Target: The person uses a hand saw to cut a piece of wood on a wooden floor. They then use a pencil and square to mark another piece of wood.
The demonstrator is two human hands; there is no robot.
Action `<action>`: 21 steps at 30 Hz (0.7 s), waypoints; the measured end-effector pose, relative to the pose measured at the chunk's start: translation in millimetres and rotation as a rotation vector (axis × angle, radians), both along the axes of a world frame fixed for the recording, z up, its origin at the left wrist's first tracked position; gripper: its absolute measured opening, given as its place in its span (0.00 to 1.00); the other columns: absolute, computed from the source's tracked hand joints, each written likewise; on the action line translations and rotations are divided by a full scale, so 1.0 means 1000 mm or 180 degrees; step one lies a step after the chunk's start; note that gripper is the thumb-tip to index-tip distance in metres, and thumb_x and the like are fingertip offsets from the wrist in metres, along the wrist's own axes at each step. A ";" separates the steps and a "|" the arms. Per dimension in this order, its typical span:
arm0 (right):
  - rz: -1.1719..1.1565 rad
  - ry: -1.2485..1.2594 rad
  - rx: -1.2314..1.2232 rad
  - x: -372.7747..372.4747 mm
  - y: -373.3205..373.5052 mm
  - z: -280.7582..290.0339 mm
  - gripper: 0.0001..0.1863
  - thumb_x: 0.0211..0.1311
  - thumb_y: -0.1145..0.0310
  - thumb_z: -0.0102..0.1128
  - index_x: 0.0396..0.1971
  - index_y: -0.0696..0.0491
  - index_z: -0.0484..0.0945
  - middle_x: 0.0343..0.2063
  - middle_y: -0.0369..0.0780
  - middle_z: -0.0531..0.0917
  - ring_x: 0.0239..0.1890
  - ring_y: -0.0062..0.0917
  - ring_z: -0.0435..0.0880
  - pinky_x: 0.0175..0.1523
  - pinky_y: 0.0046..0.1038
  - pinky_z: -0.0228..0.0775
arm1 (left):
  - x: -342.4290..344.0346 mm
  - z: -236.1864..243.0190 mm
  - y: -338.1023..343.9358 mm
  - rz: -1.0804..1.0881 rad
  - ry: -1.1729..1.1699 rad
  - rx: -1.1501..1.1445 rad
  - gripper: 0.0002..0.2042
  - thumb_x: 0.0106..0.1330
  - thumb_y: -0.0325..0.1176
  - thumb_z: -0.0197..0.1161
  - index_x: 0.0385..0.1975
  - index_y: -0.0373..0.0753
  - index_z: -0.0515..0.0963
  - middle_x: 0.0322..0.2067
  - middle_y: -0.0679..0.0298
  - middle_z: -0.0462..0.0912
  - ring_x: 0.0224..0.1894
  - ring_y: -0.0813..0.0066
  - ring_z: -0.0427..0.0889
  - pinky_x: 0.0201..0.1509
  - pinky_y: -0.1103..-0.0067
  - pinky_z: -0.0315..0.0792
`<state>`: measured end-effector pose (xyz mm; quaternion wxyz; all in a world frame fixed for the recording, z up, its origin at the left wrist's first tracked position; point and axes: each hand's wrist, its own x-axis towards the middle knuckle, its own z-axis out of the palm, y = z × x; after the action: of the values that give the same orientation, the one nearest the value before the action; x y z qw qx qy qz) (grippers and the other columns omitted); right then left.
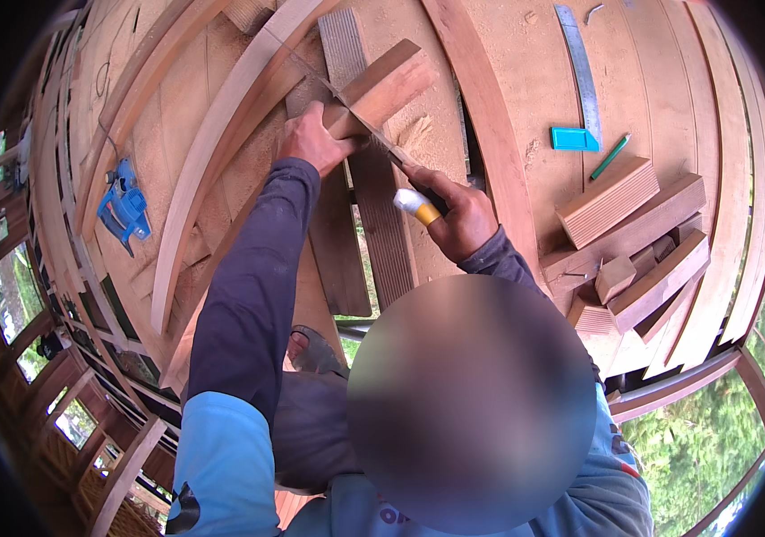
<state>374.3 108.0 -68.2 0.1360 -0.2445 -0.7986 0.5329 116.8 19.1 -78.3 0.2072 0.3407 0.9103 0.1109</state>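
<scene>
My right hand (pixel 461 215) is closed round the handle of a handsaw (pixel 380 139), and a yellow piece with a white end juts out by its fingers. The thin blade slants up and left across a short wooden block (pixel 393 82). Just left of the blade, my left hand (pixel 315 139) grips the block's near end, thumb close to the saw. Under the block lie dark grooved boards (pixel 382 224). Pale sawdust (pixel 415 134) has gathered right of the cut.
Curved wooden beams (pixel 194 197) arc across the left, with another curved beam (pixel 494 116) on the right. A blue power planer (pixel 124 208) rests far left. At the right are a try square (pixel 579 80), a green pencil (pixel 611 157) and several wood offcuts (pixel 642 219).
</scene>
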 end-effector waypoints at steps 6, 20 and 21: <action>0.0007 -0.0629 0.0077 0.162 -0.040 0.054 0.28 0.57 0.77 0.75 0.60 0.53 0.81 0.45 0.50 0.89 0.46 0.43 0.91 0.51 0.38 0.84 | -0.027 -0.014 -0.024 -0.0103 -0.0033 -0.0070 0.43 0.45 0.57 0.82 0.56 0.31 0.77 0.50 0.40 0.85 0.54 0.43 0.85 0.61 0.59 0.77; -0.0009 -0.0724 0.0020 0.159 -0.040 0.046 0.29 0.53 0.72 0.80 0.58 0.50 0.83 0.46 0.52 0.89 0.49 0.44 0.90 0.55 0.38 0.85 | -0.038 -0.016 -0.022 0.0001 -0.0029 -0.0225 0.52 0.45 0.59 0.82 0.65 0.29 0.71 0.58 0.39 0.81 0.61 0.45 0.81 0.69 0.63 0.73; -0.0142 -0.0753 -0.0151 0.169 -0.041 0.059 0.30 0.50 0.73 0.81 0.57 0.51 0.83 0.45 0.51 0.89 0.49 0.44 0.90 0.56 0.37 0.84 | -0.035 -0.006 -0.012 -0.0012 -0.0207 -0.0491 0.58 0.43 0.62 0.83 0.69 0.25 0.66 0.61 0.38 0.78 0.64 0.44 0.79 0.71 0.63 0.72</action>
<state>543.0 66.8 -9.4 0.0468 -0.3265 -0.7906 0.5160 81.6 6.9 -84.6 0.2625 0.3217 0.9083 0.0509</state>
